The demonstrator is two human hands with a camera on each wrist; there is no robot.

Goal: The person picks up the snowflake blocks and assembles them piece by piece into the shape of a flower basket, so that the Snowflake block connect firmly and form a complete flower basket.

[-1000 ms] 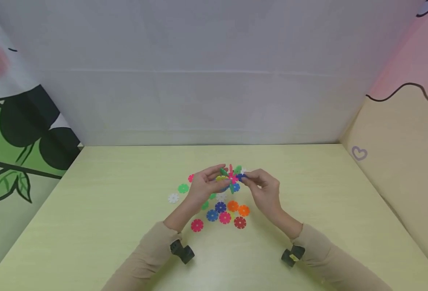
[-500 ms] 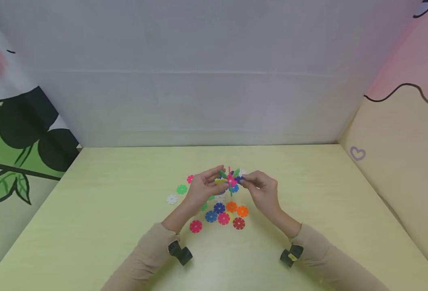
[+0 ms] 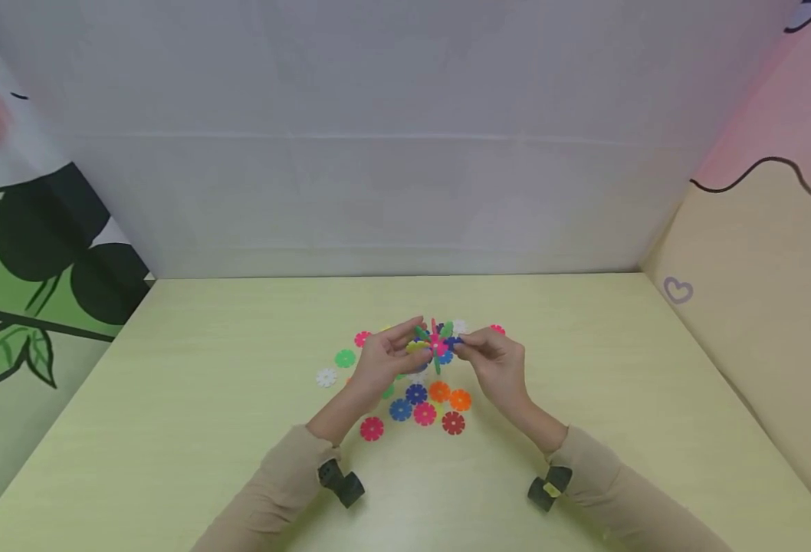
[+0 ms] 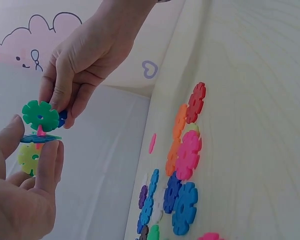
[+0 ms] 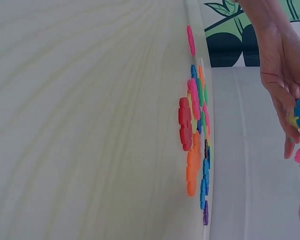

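My left hand [image 3: 381, 359] grips a cluster of notched plastic flower discs slotted together, held above the table. Facing the head camera is its pink disc [image 3: 437, 346], with green and yellow discs around it. From the left wrist view, a green disc [image 4: 40, 115] stands upright over a blue disc [image 4: 40, 139] lying edge-on between the left thumb and fingers, a yellow disc [image 4: 28, 159] below. On the cluster's right side, my right hand [image 3: 502, 364] pinches a dark blue disc [image 3: 453, 343] between thumb and fingers; in the left wrist view it is mostly hidden behind the green one.
Loose flower discs lie below and around the hands, among them a dark red disc [image 3: 453, 422], an orange disc [image 3: 460, 399], a pink disc [image 3: 372, 428] and a white disc [image 3: 326, 377]. A pale wall [image 3: 405, 199] rises behind the table [image 3: 240, 337].
Both hands and the cluster have sunk slightly, and the cluster has turned a little. The right hand keeps its pinch on the dark blue disc. A pink disc now shows beyond the right hand.
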